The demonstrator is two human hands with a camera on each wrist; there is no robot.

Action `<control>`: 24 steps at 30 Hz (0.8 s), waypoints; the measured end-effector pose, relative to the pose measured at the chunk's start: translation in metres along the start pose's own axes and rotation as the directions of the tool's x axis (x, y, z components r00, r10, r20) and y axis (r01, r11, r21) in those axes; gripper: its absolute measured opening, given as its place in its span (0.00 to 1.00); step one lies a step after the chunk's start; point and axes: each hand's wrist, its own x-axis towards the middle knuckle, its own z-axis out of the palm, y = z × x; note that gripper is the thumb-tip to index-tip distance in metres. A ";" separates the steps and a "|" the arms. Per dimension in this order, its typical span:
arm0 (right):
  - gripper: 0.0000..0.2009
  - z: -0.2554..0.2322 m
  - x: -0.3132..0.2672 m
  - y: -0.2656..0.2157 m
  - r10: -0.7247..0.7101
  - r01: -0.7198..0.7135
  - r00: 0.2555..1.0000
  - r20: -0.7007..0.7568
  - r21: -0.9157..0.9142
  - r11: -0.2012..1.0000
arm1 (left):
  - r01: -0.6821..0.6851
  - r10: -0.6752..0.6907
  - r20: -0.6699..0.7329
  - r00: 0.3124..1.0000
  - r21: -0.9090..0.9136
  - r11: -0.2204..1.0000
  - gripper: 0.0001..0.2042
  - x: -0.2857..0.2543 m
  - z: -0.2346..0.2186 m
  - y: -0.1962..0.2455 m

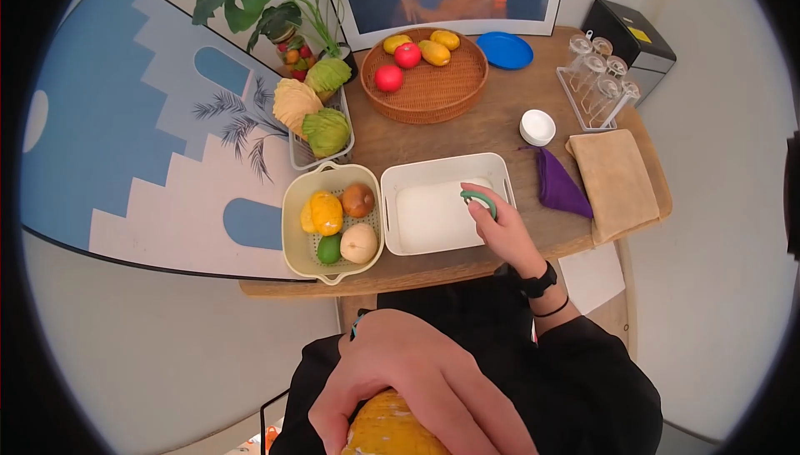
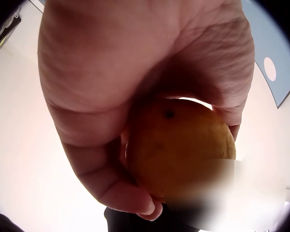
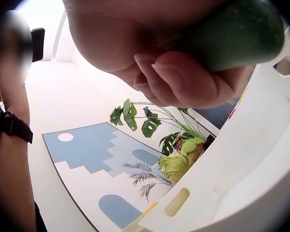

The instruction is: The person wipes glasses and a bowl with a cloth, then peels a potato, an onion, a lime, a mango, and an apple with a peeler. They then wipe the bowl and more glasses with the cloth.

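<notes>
Close to the head camera, my left hand grips a yellow fruit, fingers and thumb wrapped around its sides. The left wrist view shows a dark spot on this fruit. Over the right part of a white rectangular bin, my right hand holds a glossy green curved thing. Its thick rounded end shows beside curled fingers in the right wrist view; I cannot tell its kind. The bin's white floor shows beneath that hand.
A cream basket left of the bin holds yellow, brown, green and tan produce. Behind stand a wicker tray with fruit and a crate of cabbages. A white bowl, purple cloth, tan cloth and glasses stand right.
</notes>
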 end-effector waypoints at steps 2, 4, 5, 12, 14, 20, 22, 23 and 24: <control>0.18 -0.002 -0.002 0.000 0.011 -0.011 1.000 -0.007 -0.011 1.000 | 0.018 -0.016 0.046 0.999 -0.032 0.999 0.48 -0.006 -0.003 -0.002; 0.18 -0.004 -0.004 0.003 -0.006 0.006 1.000 -0.024 -0.023 1.000 | 0.041 -0.035 0.096 0.995 -0.065 0.997 0.48 -0.014 -0.003 -0.007; 0.18 -0.005 -0.004 0.003 -0.027 0.026 0.999 -0.033 -0.034 0.999 | 0.044 -0.043 0.101 0.994 -0.011 0.999 0.48 -0.017 -0.002 -0.011; 0.19 -0.008 -0.002 0.011 -0.046 0.044 0.999 -0.013 -0.099 0.994 | 0.097 -0.107 0.263 0.959 0.053 0.994 0.44 -0.008 -0.015 -0.011; 0.19 -0.008 -0.002 0.008 -0.023 0.023 1.000 0.004 -0.082 0.996 | 0.111 -0.120 0.248 0.961 0.048 0.993 0.43 -0.004 -0.016 -0.011; 0.20 -0.006 -0.003 0.005 -0.010 0.011 1.000 0.007 -0.083 0.997 | 0.151 -0.153 0.132 0.979 0.025 0.988 0.38 0.005 -0.016 -0.009; 0.20 -0.005 -0.002 0.011 -0.056 0.056 0.998 0.002 -0.080 0.995 | 0.151 -0.152 0.096 0.984 0.015 0.988 0.38 0.002 -0.016 -0.010; 0.20 -0.005 -0.002 0.010 -0.048 0.048 0.999 0.009 -0.079 0.996 | 0.152 -0.151 0.065 0.986 -0.013 0.988 0.38 -0.002 -0.018 -0.011; 0.19 -0.004 -0.002 0.008 -0.050 0.050 0.999 0.001 -0.095 0.994 | 0.152 -0.151 0.031 0.988 -0.043 0.987 0.38 -0.004 -0.019 -0.012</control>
